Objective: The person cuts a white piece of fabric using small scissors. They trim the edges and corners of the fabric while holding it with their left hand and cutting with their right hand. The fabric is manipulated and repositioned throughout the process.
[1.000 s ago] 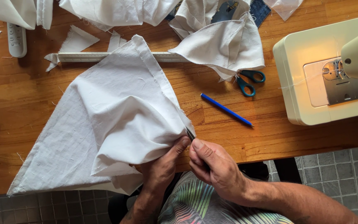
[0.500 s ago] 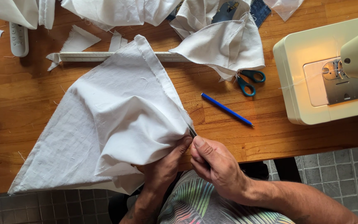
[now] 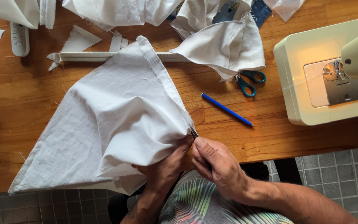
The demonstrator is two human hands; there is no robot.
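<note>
A large piece of white cloth (image 3: 104, 124) lies folded on the wooden table (image 3: 17, 99), one frayed hem running from the ruler down toward me. My left hand (image 3: 168, 164) pinches the cloth's near edge at the table's front. My right hand (image 3: 216, 166) is closed around a small dark slim tool (image 3: 194, 133) whose tip pokes into the hem beside the left thumb. Most of the tool is hidden in the fist.
A blue pencil (image 3: 227, 110) and teal-handled scissors (image 3: 247, 81) lie right of the cloth. A cream sewing machine (image 3: 311, 79) stands at the right. A white ruler (image 3: 88, 56), cloth scraps, more white fabric (image 3: 224, 41) and a white power strip (image 3: 20, 39) fill the back.
Both hands have stayed at the hem with only small finger shifts; the cloth bunched slightly nearer the left hand.
</note>
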